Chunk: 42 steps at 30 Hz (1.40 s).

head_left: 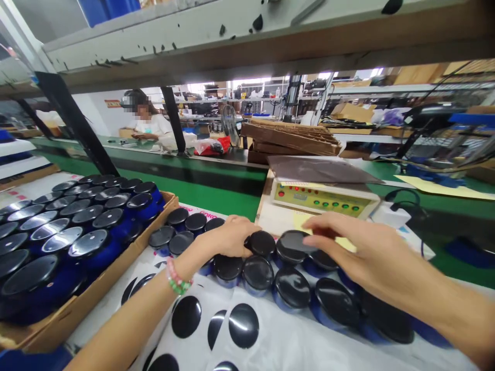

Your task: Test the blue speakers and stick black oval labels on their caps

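Note:
Rows of blue pieces with round black tops point(258, 273) stand on the worktable. My left hand point(234, 236), with a beaded bracelet on the wrist, reaches over the rows; its fingertips meet the side of one black-topped piece point(263, 243), and its grip is partly hidden. My right hand point(340, 234) is at the right part of the rows, thumb and fingers apart, its fingertips beside another black-topped piece point(292, 246). White sheets with loose black discs point(243, 325) lie nearer to me.
A cardboard box point(116, 273) full of similar blue pieces is at the left. Behind my hands sits a control unit with lit buttons point(325, 200). A shelf beam point(232, 51) crosses overhead. Beyond the green belt point(216, 193), a person point(149, 126) sits at the far left.

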Motion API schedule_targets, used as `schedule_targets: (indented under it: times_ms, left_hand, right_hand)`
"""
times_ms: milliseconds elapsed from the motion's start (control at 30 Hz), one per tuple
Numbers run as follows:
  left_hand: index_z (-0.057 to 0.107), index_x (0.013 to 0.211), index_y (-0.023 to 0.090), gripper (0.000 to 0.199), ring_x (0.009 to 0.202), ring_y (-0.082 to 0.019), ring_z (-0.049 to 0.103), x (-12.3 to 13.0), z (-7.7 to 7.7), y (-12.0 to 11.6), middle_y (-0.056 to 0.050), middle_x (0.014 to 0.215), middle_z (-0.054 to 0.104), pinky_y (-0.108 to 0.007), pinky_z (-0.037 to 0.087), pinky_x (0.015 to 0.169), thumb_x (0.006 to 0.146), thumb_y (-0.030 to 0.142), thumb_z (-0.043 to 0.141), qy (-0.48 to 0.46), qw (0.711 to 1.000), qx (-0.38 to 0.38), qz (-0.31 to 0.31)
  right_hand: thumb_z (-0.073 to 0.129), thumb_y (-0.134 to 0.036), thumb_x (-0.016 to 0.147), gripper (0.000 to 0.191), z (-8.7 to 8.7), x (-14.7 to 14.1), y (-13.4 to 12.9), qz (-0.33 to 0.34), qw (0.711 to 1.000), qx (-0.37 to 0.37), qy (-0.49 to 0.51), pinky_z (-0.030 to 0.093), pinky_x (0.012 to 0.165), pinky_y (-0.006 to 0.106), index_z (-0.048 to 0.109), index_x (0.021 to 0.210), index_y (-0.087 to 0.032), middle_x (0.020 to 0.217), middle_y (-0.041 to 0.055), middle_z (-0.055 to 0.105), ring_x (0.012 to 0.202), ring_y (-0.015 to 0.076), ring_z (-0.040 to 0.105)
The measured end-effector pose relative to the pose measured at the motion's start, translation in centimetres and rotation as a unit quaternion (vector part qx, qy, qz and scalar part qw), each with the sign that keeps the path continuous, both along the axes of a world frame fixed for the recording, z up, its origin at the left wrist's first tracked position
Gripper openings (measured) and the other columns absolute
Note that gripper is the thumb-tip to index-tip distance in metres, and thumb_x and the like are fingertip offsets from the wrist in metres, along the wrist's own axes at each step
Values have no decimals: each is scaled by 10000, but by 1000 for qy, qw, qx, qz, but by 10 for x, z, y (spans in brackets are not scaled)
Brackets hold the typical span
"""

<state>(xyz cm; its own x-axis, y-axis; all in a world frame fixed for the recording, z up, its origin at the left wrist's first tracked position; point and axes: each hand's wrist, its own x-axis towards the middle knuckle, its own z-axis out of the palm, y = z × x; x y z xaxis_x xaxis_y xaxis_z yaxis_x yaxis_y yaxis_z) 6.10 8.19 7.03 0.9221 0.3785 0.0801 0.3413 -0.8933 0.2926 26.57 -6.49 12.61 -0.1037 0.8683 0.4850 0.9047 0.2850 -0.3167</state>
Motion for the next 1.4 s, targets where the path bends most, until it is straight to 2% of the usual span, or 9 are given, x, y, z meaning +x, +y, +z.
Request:
schedule_targets:
  times_ms: [100,167,233,400,567,1000,1167,1400]
  left_hand:
    - [580,931,226,253,942,-207,609,8,-7,8,6,935,669,-324,396,884,687,197,639,1,999,-27,-27]
    - [564,926,207,235,981,-226,600,10,-12,6,-27,994,663,-330,390,893,698,219,624,-25,999,-38,-2]
    - [545,979,195,301,1020,-250,584,9,-17,4,-57,1053,649,-350,383,904,693,239,628,-46,997,-49,28]
    - [514,1082,209,406,1037,-251,577,8,-21,4,-52,1079,644,-365,380,906,692,221,627,-39,997,-58,38]
    - [509,1138,239,441,1058,-249,578,9,-22,6,-34,1112,643,-369,385,907,711,223,614,-40,996,-69,43]
    - [513,1111,231,413,1005,-238,607,8,-26,7,-32,1075,655,-344,409,859,713,218,623,-60,996,-61,28]
    - [525,1085,217,381,969,-246,620,7,-27,7,-41,1026,665,-348,420,842,717,239,619,-54,996,-59,32]
    - [521,1119,218,422,1001,-255,614,9,-26,8,-46,1066,663,-354,421,854,710,222,621,-64,995,-63,36]
  right_hand:
    - [526,-400,855,211,-21,-7,39,24,981,-122,149,417,530,250,580,745,-228,665,-21,620,582,141,559]
    - [540,-446,842,255,-39,-6,56,27,953,-175,247,404,525,243,567,739,-214,642,-26,585,574,135,535]
    - [530,-474,843,285,-52,-3,66,40,932,-206,297,405,568,246,565,746,-208,693,-15,577,637,142,538]
    - [548,-479,820,290,-64,-3,69,22,935,-191,298,383,821,303,590,703,-217,969,25,510,917,181,495]
    - [531,-492,800,315,-72,-10,67,8,925,-231,302,341,907,373,576,647,-220,982,34,483,951,207,468]
    - [539,-478,806,289,-80,-14,71,-2,926,-240,293,309,921,382,577,660,-231,940,17,483,942,204,457]
    - [532,-454,813,274,-81,-17,70,-12,939,-215,267,338,900,380,568,658,-230,910,20,491,925,207,471]
    - [499,-410,835,250,-82,-20,70,-23,962,-182,201,363,848,396,551,666,-234,857,36,523,897,225,475]
